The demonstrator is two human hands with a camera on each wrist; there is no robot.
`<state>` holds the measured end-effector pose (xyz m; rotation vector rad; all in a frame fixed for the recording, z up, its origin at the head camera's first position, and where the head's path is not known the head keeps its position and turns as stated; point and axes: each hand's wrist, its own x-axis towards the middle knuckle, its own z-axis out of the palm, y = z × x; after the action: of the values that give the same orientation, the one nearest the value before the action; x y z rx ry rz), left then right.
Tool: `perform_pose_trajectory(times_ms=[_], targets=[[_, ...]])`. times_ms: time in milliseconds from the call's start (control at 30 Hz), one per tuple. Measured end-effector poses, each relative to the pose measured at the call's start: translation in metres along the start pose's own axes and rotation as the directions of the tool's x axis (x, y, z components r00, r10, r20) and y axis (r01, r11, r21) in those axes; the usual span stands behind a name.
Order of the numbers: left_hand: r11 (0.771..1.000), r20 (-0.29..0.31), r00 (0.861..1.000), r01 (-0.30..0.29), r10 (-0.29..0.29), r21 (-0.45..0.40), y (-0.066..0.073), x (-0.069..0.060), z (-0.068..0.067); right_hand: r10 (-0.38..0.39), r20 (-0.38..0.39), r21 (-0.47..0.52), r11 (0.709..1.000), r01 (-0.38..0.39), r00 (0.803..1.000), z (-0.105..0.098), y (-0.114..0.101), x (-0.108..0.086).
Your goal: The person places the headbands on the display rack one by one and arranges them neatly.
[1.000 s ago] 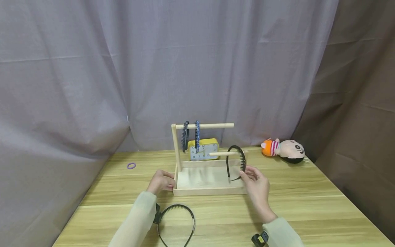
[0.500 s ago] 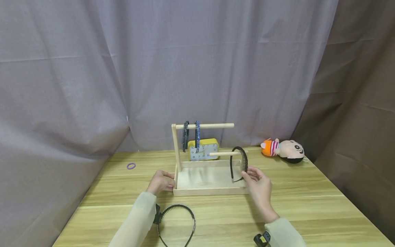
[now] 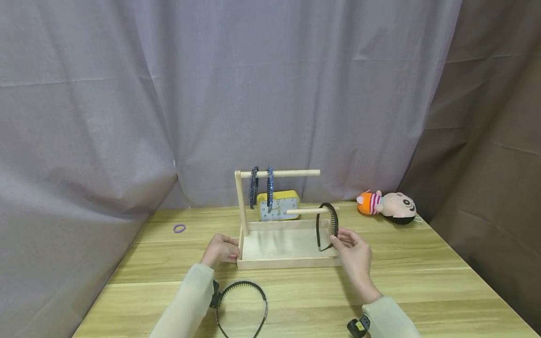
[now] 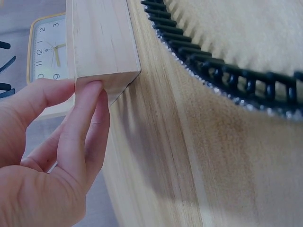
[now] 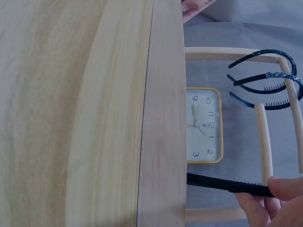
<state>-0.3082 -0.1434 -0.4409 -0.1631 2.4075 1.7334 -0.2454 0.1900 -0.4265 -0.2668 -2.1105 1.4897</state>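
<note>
A wooden headband rack (image 3: 281, 264) with a shallow tray base and two bars stands on the table. My left hand (image 3: 220, 249) grips the left end of its tray, thumb and fingers at the wall in the left wrist view. At the right end, my right hand (image 3: 355, 256) pinches the lower side of a black toothed headband (image 3: 334, 220), which loops round the lower bar (image 3: 306, 211). On the upper bar (image 3: 296, 173) hang a dark glittery headband (image 3: 252, 188) and a blue glittery one (image 3: 270, 188). Another black headband (image 3: 265, 300) lies in front, beside my left wrist.
Behind the rack stands a yellow clock (image 3: 289, 202). A purple hair tie (image 3: 179, 228) lies at the left of the table, and a plush doll (image 3: 389, 205) at the back right. Grey curtains (image 3: 236, 94) hang behind the table.
My right hand and its headband have shifted slightly right along the lower bar, then stayed nearly still. The left hand keeps its place on the tray.
</note>
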Motion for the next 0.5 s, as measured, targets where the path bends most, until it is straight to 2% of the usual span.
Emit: perform_pose_trajectory(times_ms=[500], targets=[[1.0,0.007,1.0,-0.008,0.008,-0.018,-0.0012,0.0011,-0.0002,0.012,0.014,0.029,0.999,-0.012,1.0,0.0035,0.0031,-0.0002]])
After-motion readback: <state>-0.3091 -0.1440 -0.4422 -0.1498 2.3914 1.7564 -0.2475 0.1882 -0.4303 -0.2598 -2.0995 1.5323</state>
